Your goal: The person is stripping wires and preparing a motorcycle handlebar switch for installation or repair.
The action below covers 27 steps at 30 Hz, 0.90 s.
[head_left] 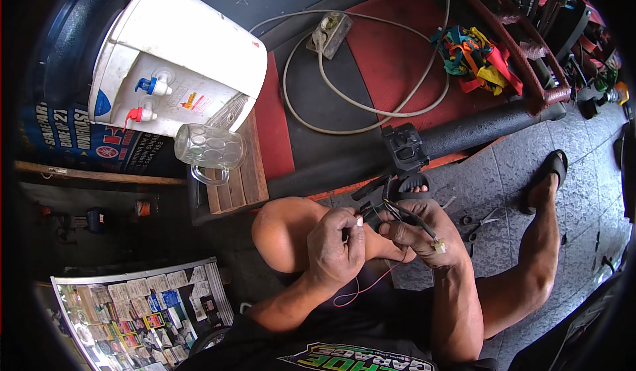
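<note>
The left hand [336,245] was curled with its forearm slanting up to the right, thumb and forefinger closed at the left end of the wiring [374,218]; exactly what they pinched was hidden. The right hand [429,232], its forearm nearly upright, was clamped around the wiring's other side, thumb pressing from the left.

The wiring was held between the two hands, above the person's lap: a thin red wire [358,293] looped below, dark strands bunched in the middle, and a cream connector [438,246] lay over the right hand. Beyond them, a black plastic box [405,147] stood near the bench's edge.

At the left were a glass-topped case [132,311] and a white water dispenser [189,30], with a glass mug [211,147] beside its taps on wooden slats [237,189]. A pale cable [371,131] coiled over the red-and-black bench [381,50], left of bright cloth strips [477,59]. Scissors [478,222] lay on grey floor tiles [530,142].
</note>
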Motion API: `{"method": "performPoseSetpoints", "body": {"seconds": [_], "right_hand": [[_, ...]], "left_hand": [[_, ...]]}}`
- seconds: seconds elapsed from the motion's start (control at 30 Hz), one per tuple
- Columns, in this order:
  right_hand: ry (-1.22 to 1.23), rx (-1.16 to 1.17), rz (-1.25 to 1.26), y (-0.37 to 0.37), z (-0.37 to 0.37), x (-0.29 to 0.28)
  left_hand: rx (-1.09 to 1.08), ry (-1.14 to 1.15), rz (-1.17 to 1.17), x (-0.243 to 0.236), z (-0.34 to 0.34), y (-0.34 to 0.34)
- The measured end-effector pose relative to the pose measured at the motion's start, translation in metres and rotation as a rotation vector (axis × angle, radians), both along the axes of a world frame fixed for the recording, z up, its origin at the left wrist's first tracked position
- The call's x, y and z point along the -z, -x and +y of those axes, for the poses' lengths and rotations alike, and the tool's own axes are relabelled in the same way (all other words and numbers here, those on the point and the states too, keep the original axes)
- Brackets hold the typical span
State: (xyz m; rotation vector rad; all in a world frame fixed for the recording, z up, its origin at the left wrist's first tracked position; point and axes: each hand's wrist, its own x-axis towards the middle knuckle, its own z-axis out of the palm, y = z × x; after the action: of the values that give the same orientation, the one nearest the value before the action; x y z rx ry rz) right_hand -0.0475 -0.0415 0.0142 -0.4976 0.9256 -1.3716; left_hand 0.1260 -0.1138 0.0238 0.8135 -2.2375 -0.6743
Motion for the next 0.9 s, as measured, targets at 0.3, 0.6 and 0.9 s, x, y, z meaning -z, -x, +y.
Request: {"method": "performPoseSetpoints", "body": {"seconds": [0.3, 0.6, 0.9], "right_hand": [[-0.061, -0.01, 0.021, 0.001, 0.0, -0.007], [-0.085, -0.069, 0.252, 0.004, -0.001, -0.011], [-0.148, 0.148, 0.543, -0.029, -0.004, 0.002]], "left_hand": [[0.148, 0.192, -0.073, -0.009, -0.012, -0.001], [-0.09, -0.329, -0.048, -0.018, -0.003, 0.002], [-0.106, -0.45, -0.003, -0.011, -0.008, 0.006]]}}
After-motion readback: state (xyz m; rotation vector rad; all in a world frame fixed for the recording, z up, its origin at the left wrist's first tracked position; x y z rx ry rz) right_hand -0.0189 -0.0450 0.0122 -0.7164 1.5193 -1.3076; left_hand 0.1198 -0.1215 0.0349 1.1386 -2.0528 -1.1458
